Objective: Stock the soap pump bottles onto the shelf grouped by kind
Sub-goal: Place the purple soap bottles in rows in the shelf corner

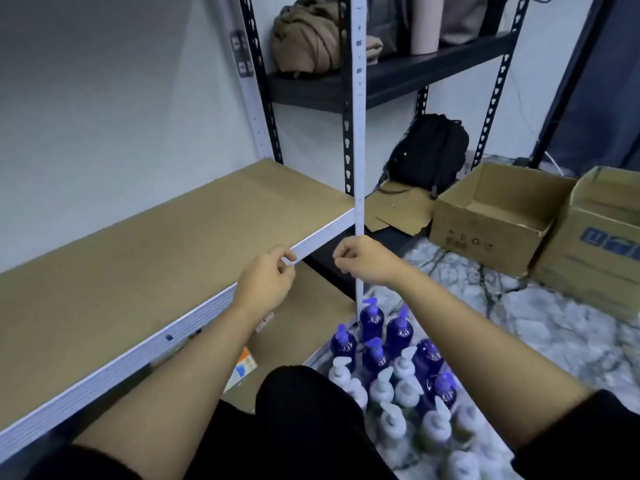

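Observation:
Several blue pump bottles (372,320) and several white pump bottles (382,389) stand together on the marbled floor at the lower right, beside my knee. A brown shelf board (156,244) with a white front rail stretches across the left, with nothing on it. My left hand (266,280) hovers at the rail's front edge, fingers curled with nothing in them. Just to its right, my right hand (363,259) is loosely closed in front of the white upright post (359,140), and it holds nothing either. Both hands are well above the bottles.
A lower shelf board (304,320) lies under the brown one. Two open cardboard boxes (495,216) sit on the floor at right, with a black backpack (429,154) behind them. A dark rack (398,77) behind holds bundled cloth.

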